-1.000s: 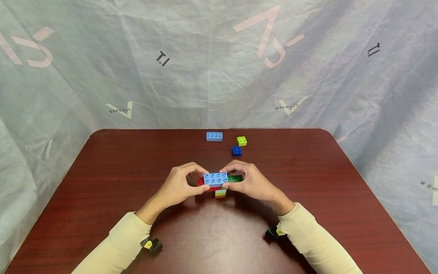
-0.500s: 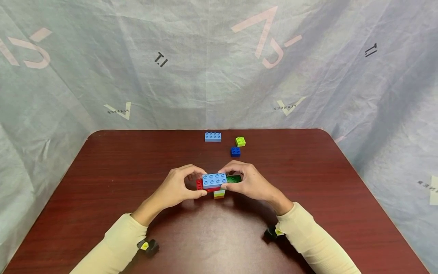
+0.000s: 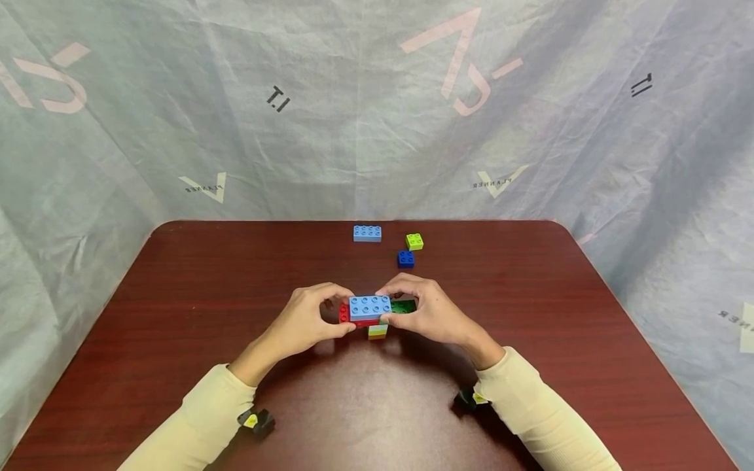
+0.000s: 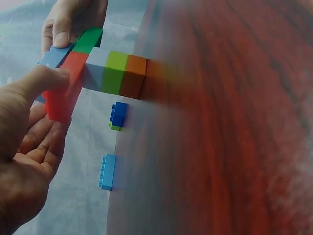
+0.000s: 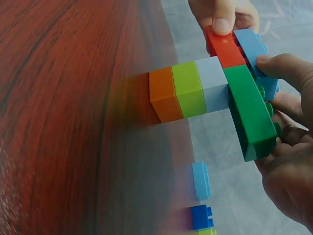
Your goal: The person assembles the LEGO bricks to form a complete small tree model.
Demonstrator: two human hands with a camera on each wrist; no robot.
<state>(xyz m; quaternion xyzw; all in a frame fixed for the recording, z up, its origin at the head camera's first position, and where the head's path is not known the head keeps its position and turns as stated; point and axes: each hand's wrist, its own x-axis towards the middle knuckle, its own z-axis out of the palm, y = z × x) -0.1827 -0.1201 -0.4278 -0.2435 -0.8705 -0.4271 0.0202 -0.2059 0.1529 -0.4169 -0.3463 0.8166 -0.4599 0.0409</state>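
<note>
A small tower stands between both hands at the table's middle. From the bottom up it has orange (image 5: 166, 95), lime (image 5: 190, 88) and pale grey-white (image 5: 212, 83) bricks. Above them, a red brick (image 4: 63, 95) and a green brick (image 5: 250, 110) lie end to end. A light blue eight-stud brick (image 3: 370, 306) spans the two from above. My left hand (image 3: 306, 315) pinches the red brick, thumb on its near side. With thumb and fingers, my right hand (image 3: 432, 313) holds the light blue brick near its right end. Some right fingers are hidden behind the bricks.
Toward the far edge of the brown table (image 3: 235, 261) lie another light blue brick (image 3: 368, 233), a lime brick (image 3: 415, 241) and a dark blue brick (image 3: 406, 259). A grey cloth (image 3: 330, 144) hangs behind the table.
My left thumb and fingertips have shifted slightly left, uncovering more of the red brick's left end. My right hand keeps its hold, and the loose bricks lie unchanged.
</note>
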